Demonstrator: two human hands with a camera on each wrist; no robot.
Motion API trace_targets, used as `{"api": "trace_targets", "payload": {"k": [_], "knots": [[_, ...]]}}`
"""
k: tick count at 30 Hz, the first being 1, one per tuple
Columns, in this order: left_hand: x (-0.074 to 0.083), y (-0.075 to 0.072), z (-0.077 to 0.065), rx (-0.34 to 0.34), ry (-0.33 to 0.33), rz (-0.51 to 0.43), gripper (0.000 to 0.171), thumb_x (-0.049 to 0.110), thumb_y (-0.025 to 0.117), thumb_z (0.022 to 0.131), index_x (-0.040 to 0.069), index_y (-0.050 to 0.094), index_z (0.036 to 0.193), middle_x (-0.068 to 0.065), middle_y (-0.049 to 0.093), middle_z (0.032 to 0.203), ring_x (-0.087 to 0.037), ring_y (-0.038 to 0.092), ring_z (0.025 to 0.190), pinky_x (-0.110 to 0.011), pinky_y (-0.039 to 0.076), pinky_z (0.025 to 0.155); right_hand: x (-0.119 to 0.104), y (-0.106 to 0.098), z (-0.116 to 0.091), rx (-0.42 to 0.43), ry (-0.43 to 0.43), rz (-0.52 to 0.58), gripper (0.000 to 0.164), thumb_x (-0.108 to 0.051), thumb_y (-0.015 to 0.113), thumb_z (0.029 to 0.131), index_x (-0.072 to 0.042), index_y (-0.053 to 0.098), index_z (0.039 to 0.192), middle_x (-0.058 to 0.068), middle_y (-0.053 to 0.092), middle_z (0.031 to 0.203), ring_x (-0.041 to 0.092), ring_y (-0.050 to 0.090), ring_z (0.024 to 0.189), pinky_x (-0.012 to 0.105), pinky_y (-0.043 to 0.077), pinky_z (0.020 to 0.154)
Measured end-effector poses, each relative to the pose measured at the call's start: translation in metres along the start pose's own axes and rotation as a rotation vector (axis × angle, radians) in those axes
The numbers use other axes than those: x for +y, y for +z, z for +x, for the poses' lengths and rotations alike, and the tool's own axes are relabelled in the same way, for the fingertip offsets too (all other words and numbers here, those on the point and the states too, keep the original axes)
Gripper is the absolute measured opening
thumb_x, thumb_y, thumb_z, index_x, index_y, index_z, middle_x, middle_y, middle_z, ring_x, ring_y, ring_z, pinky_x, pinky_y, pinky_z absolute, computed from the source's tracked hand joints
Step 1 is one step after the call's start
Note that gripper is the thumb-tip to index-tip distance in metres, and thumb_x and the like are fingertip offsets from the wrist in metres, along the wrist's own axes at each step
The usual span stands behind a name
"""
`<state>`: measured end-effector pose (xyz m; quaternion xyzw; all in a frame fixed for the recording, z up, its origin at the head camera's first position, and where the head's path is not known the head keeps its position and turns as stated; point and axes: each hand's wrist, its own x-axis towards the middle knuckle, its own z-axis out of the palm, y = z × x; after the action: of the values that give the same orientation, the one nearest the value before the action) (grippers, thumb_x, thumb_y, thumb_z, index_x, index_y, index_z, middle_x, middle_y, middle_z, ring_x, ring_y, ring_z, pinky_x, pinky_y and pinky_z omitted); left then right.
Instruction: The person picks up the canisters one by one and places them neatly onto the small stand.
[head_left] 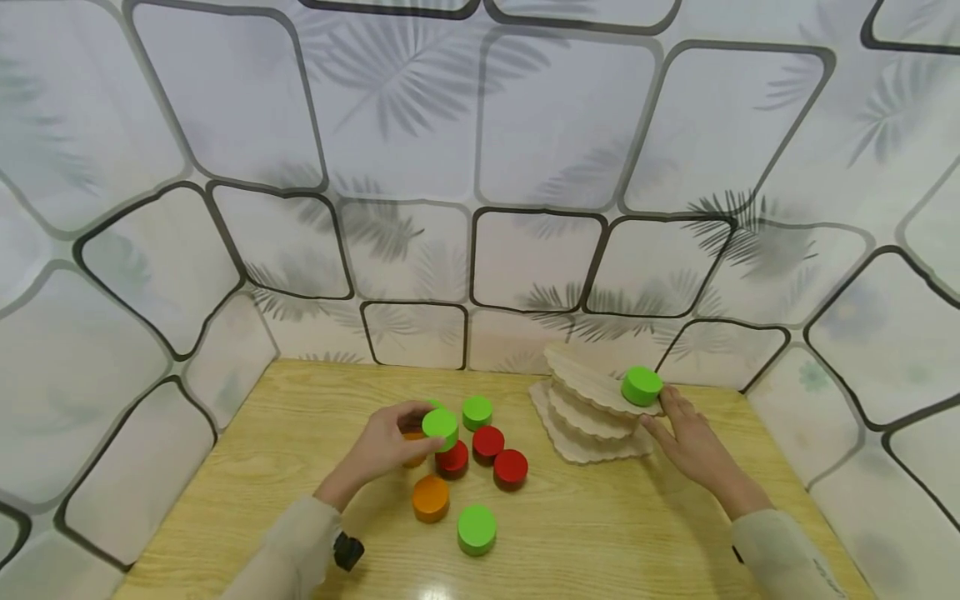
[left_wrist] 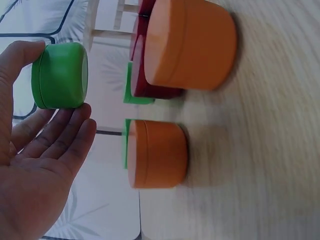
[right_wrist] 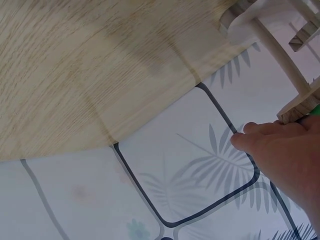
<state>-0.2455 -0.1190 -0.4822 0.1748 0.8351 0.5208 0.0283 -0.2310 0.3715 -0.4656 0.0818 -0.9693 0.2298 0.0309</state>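
My left hand (head_left: 386, 446) holds a small green lidded round box (head_left: 440, 427) between thumb and fingers; in the left wrist view the green box (left_wrist: 61, 75) is raised above the table. On the right stands a wooden tiered stand (head_left: 592, 421) with scalloped edges, its top tier slanting down to the right. Another green round box (head_left: 642, 386) sits at that tier's right edge. My right hand (head_left: 693, 446) grips this edge, its fingers beside the box and its thumb at the rim. In the right wrist view the right hand (right_wrist: 285, 150) meets the wooden disc (right_wrist: 300, 107).
Near my left hand are several red boxes (head_left: 511, 469), two orange ones (head_left: 431, 498) and a green one (head_left: 477, 412), with another green box partly hidden. A green box (head_left: 477, 530) lies closer to me. Patterned walls (head_left: 420, 250) enclose the wooden table (head_left: 600, 533).
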Motion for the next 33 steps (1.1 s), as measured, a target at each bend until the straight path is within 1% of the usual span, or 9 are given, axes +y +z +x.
{"api": "trace_targets", "payload": {"k": [3, 5, 10, 12, 17, 19, 24, 30, 33], "knots": [[0.006, 0.005, 0.008, -0.014, 0.027, -0.015, 0.050, 0.030, 0.087, 0.088, 0.012, 0.070, 0.131, -0.004, 0.075, 0.120, -0.018, 0.071, 0.106, -0.047, 0.059, 0.098, 0.001, 0.000, 0.001, -0.002, 0.001, 0.000, 0.086, -0.046, 0.048, 0.112, 0.015, 0.014, 0.161, 0.044, 0.014, 0.166, 0.064, 0.017, 0.150, 0.082, 0.015, 0.117], [0.011, 0.008, 0.012, -0.020, 0.038, -0.022, 0.050, 0.030, 0.087, 0.088, 0.013, 0.071, 0.131, -0.003, 0.075, 0.119, -0.018, 0.071, 0.105, -0.047, 0.059, 0.097, 0.002, 0.000, 0.001, -0.008, 0.007, 0.002, 0.087, -0.047, 0.048, 0.112, 0.015, 0.013, 0.162, 0.043, 0.013, 0.166, 0.065, 0.017, 0.150, 0.082, 0.015, 0.117], [0.020, 0.015, 0.023, -0.035, 0.054, -0.024, 0.050, 0.032, 0.086, 0.088, 0.014, 0.071, 0.131, -0.002, 0.075, 0.118, -0.016, 0.070, 0.102, -0.034, 0.058, 0.091, 0.003, -0.001, 0.001, -0.021, 0.045, 0.002, 0.092, -0.052, 0.047, 0.111, 0.012, 0.007, 0.164, 0.042, 0.007, 0.167, 0.066, 0.015, 0.150, 0.083, 0.014, 0.116], [0.023, 0.018, 0.027, -0.041, 0.058, -0.026, 0.050, 0.032, 0.086, 0.088, 0.012, 0.071, 0.131, -0.003, 0.075, 0.119, -0.016, 0.070, 0.102, -0.032, 0.058, 0.091, 0.004, -0.002, 0.001, -0.027, 0.059, -0.003, 0.094, -0.054, 0.046, 0.110, 0.010, 0.004, 0.165, 0.042, 0.005, 0.168, 0.066, 0.014, 0.150, 0.083, 0.013, 0.116], [0.031, 0.025, 0.035, -0.043, 0.059, -0.020, 0.051, 0.034, 0.086, 0.088, 0.014, 0.071, 0.131, -0.002, 0.075, 0.120, -0.015, 0.071, 0.103, -0.043, 0.059, 0.095, 0.005, -0.003, 0.002, -0.030, 0.051, -0.017, 0.094, -0.053, 0.048, 0.110, 0.008, 0.004, 0.165, 0.041, 0.008, 0.168, 0.065, 0.014, 0.151, 0.083, 0.013, 0.116], [0.035, 0.029, 0.038, -0.044, 0.059, -0.019, 0.051, 0.035, 0.086, 0.087, 0.015, 0.071, 0.131, -0.001, 0.075, 0.118, -0.015, 0.070, 0.102, -0.044, 0.059, 0.095, 0.005, -0.003, 0.003, -0.027, 0.041, -0.029, 0.092, -0.053, 0.048, 0.110, 0.008, 0.005, 0.165, 0.041, 0.011, 0.168, 0.064, 0.015, 0.151, 0.083, 0.013, 0.116], [0.045, 0.039, 0.048, -0.062, 0.075, -0.033, 0.048, 0.034, 0.086, 0.087, 0.017, 0.071, 0.130, 0.002, 0.075, 0.114, -0.015, 0.069, 0.101, -0.034, 0.057, 0.092, 0.007, -0.001, 0.005, -0.032, 0.035, -0.035, 0.092, -0.052, 0.047, 0.110, 0.008, 0.006, 0.165, 0.042, 0.015, 0.166, 0.064, 0.016, 0.151, 0.083, 0.013, 0.116], [0.058, 0.052, 0.059, -0.086, 0.109, -0.051, 0.050, 0.033, 0.085, 0.088, 0.013, 0.071, 0.132, -0.004, 0.074, 0.116, -0.021, 0.069, 0.105, -0.048, 0.058, 0.099, 0.008, -0.001, 0.006, -0.030, 0.035, -0.021, 0.091, -0.051, 0.048, 0.111, 0.008, 0.005, 0.165, 0.042, 0.016, 0.166, 0.064, 0.016, 0.151, 0.083, 0.013, 0.116], [0.062, 0.060, 0.065, -0.086, 0.116, -0.022, 0.053, 0.034, 0.086, 0.088, 0.012, 0.070, 0.133, -0.005, 0.074, 0.117, -0.022, 0.069, 0.106, -0.047, 0.058, 0.098, 0.009, -0.001, 0.006, -0.027, 0.030, -0.022, 0.091, -0.051, 0.048, 0.110, 0.008, 0.006, 0.165, 0.041, 0.017, 0.166, 0.064, 0.016, 0.151, 0.083, 0.014, 0.115]]}}
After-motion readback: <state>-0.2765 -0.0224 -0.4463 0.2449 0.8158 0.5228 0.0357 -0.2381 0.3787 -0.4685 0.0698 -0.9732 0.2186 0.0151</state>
